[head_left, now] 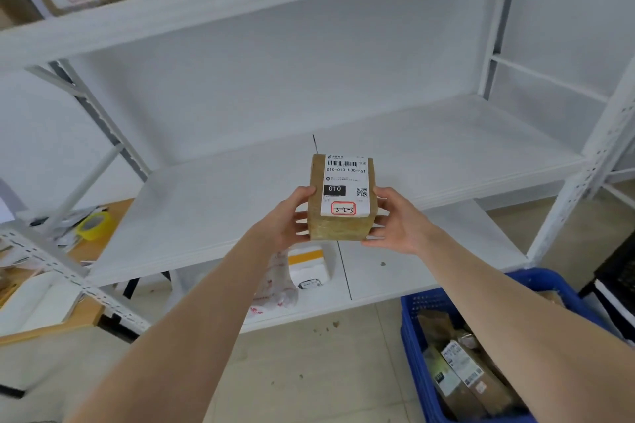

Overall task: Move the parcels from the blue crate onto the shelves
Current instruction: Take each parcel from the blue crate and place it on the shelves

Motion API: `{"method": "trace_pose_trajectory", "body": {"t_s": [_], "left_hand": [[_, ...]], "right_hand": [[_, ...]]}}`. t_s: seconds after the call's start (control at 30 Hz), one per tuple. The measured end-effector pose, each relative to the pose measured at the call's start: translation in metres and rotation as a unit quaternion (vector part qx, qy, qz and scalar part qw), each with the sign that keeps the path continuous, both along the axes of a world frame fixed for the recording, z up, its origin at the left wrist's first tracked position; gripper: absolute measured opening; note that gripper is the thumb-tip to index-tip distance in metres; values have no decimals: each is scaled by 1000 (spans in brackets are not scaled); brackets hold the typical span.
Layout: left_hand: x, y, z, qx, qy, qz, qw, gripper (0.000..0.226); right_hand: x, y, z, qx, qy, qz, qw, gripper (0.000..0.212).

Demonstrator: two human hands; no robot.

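Two hands clamp one small brown cardboard parcel (342, 203) with white label: my left hand (288, 220) and right hand (395, 221) grip opposite sides, above white metal shelf (213, 203).

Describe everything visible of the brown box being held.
The brown cardboard box carries a white shipping label with a barcode, "010" on black, a QR code and handwritten "3-2-3" in a red frame. It is held label up before the white metal shelf, the left hand and right hand gripping opposite sides.
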State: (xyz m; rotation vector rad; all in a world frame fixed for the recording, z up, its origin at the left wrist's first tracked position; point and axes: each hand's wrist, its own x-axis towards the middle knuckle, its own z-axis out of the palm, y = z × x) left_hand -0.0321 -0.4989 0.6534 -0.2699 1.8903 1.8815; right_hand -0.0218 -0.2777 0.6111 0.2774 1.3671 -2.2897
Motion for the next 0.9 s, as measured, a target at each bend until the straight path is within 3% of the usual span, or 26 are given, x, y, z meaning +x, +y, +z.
{"method": "trace_pose_trajectory", "body": {"t_s": [0.23, 0.43, 0.7, 0.9], "left_hand": [[29, 1, 59, -3, 79, 31, 996, 23], [44, -13, 120, 35, 157, 34, 986, 18], [48, -37, 221, 38, 273, 46, 960, 34], [37, -66, 281, 34, 337, 77, 938, 30]], "right_hand": [[19, -7, 57, -3, 60, -6, 998, 19], [30, -17, 125, -10, 146, 1, 989, 18], [27, -49, 233, -3, 253, 2, 967, 14], [8, -89, 296, -7, 305, -13, 952, 9]]}}
